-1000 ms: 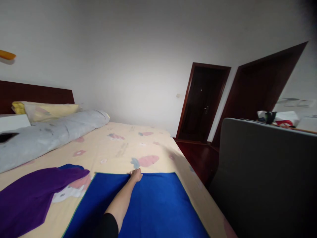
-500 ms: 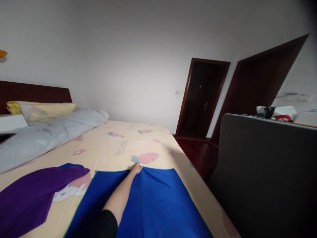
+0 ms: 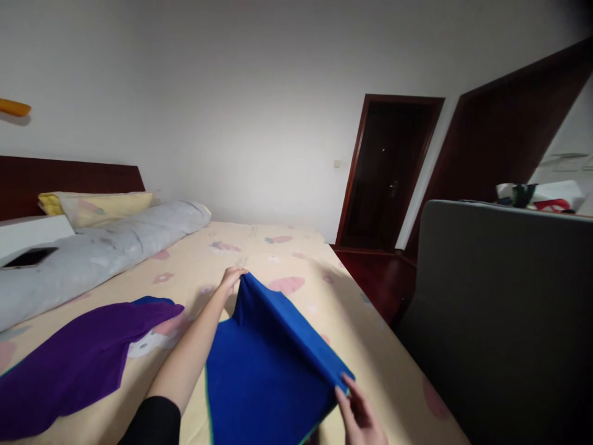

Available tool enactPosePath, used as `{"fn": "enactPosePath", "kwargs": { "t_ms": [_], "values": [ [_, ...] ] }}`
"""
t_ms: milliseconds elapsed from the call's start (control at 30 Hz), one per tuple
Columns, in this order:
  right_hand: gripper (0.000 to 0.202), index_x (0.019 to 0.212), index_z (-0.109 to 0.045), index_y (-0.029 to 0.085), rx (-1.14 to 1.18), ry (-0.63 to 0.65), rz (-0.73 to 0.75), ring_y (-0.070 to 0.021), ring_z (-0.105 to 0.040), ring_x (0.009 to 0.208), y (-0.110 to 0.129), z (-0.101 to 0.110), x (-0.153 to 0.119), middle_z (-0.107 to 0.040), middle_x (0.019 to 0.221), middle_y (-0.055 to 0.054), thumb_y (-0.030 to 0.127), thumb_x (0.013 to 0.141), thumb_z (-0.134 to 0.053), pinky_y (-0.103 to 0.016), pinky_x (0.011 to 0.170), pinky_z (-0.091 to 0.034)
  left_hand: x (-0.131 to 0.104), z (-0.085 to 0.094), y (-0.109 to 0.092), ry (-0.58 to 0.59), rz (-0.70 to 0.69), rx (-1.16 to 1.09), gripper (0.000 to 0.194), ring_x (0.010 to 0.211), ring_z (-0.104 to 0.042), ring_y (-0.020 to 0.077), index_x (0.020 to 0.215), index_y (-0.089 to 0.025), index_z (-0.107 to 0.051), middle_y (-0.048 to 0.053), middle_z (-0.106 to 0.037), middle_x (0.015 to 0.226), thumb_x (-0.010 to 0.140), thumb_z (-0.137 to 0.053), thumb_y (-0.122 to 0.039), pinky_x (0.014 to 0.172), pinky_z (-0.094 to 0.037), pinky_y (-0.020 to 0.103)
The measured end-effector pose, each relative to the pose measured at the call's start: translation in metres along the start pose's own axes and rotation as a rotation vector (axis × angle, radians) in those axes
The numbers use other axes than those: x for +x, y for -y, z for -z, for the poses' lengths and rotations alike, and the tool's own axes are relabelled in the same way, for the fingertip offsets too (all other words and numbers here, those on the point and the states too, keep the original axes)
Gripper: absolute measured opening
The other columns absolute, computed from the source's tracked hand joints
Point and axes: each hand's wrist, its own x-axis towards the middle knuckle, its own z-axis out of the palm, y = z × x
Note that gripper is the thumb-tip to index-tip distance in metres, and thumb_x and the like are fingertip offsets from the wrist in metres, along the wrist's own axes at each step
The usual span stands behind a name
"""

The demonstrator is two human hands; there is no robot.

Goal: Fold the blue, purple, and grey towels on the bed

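Observation:
A blue cloth [image 3: 264,364] with a green edge is partly lifted off the patterned bed sheet [image 3: 250,247]. My left hand [image 3: 233,278] pinches its far edge and holds that part up in a peak. At the lower right my right hand [image 3: 359,411] has its thumb and fingers on the cloth's right corner, gripping it. The cloth's right part is folded over between the two hands. To the left lies a purple cloth [image 3: 78,355], with a bit of blue showing at its far end.
A grey rolled quilt [image 3: 134,238], a yellow pillow [image 3: 109,207], a white box [image 3: 34,235] and a dark phone [image 3: 31,258] are at the left. A dark grey panel [image 3: 491,309] stands right of the bed. Behind is a dark door [image 3: 386,179].
My left hand has raised the blue cloth's far edge and moved left. My right hand has come into view at the right corner. The cloth, flatter before, is now folded and lifted.

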Motion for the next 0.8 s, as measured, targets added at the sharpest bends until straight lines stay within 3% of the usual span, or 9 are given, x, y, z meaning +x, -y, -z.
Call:
{"fn": "enactPosePath", "kwargs": {
  "t_ms": [100, 167, 267, 333, 467, 600, 800],
  "values": [
    [0.068, 0.114, -0.067, 0.014, -0.027, -0.064, 0.016, -0.0244, -0.066, 0.083, 0.034, 0.009, 0.055, -0.074, 0.095, -0.010, 0.067, 0.072, -0.063, -0.032, 0.070, -0.053, -0.012, 0.048, -0.013, -0.043, -0.049, -0.076, 0.034, 0.093, -0.064, 0.0183, 0.114, -0.017, -0.060, 0.006, -0.065, 0.112, 0.089, -0.061, -0.040, 0.080, -0.054, 0.038],
    [0.066, 0.108, -0.071, 0.015, -0.067, 0.005, 0.094, -0.0268, -0.067, 0.085, 0.059, 0.012, 0.088, -0.075, 0.096, -0.012, 0.068, 0.070, -0.062, -0.034, 0.071, -0.052, -0.024, 0.074, -0.023, -0.048, -0.098, -0.121, 0.039, 0.086, -0.065, 0.0174, 0.103, -0.014, -0.066, 0.007, -0.069, 0.102, 0.080, -0.071, -0.045, 0.073, -0.051, 0.031],
    [0.059, 0.099, -0.074, 0.016, -0.132, 0.088, 0.242, -0.0280, -0.068, 0.085, 0.089, 0.015, 0.129, -0.075, 0.097, -0.013, 0.066, 0.071, -0.058, -0.037, 0.075, -0.053, -0.042, 0.103, -0.038, -0.037, -0.178, -0.165, 0.048, 0.081, -0.065, 0.0179, 0.090, -0.014, -0.073, 0.010, -0.074, 0.092, 0.059, -0.082, -0.050, 0.067, -0.045, 0.026],
    [0.055, 0.097, -0.074, 0.018, -0.192, 0.121, 0.329, -0.0271, -0.069, 0.082, 0.104, 0.015, 0.151, -0.076, 0.094, -0.012, 0.064, 0.074, -0.056, -0.037, 0.074, -0.053, -0.054, 0.117, -0.048, -0.035, -0.222, -0.171, 0.049, 0.081, -0.066, 0.0183, 0.086, -0.015, -0.075, 0.010, -0.075, 0.092, 0.054, -0.083, -0.050, 0.068, -0.045, 0.027],
    [0.048, 0.095, -0.074, 0.019, -0.330, 0.167, 0.478, -0.0231, -0.068, 0.069, 0.128, 0.016, 0.184, -0.076, 0.084, -0.009, 0.059, 0.078, -0.054, -0.033, 0.065, -0.053, -0.070, 0.136, -0.065, -0.039, -0.288, -0.135, 0.043, 0.080, -0.066, 0.0184, 0.084, -0.016, -0.076, 0.009, -0.076, 0.088, 0.052, -0.085, -0.044, 0.072, -0.047, 0.028],
    [0.039, 0.092, -0.073, 0.020, -0.404, 0.170, 0.586, -0.0214, -0.068, 0.069, 0.142, 0.014, 0.207, -0.076, 0.083, -0.008, 0.050, 0.081, -0.053, -0.031, 0.064, -0.052, -0.081, 0.147, -0.078, -0.051, -0.327, -0.064, 0.041, 0.079, -0.068, 0.0195, 0.083, -0.017, -0.076, 0.007, -0.077, 0.084, 0.052, -0.085, -0.042, 0.073, -0.051, 0.029],
    [0.032, 0.088, -0.073, 0.021, -0.439, 0.144, 0.629, -0.0215, -0.068, 0.069, 0.148, 0.009, 0.230, -0.075, 0.082, -0.007, 0.045, 0.082, -0.053, -0.032, 0.067, -0.051, -0.099, 0.153, -0.091, -0.108, -0.374, 0.067, 0.033, 0.066, -0.067, 0.0202, 0.078, -0.016, -0.075, 0.006, -0.076, 0.071, 0.059, -0.080, -0.043, 0.054, -0.049, 0.026]
  ]
}}
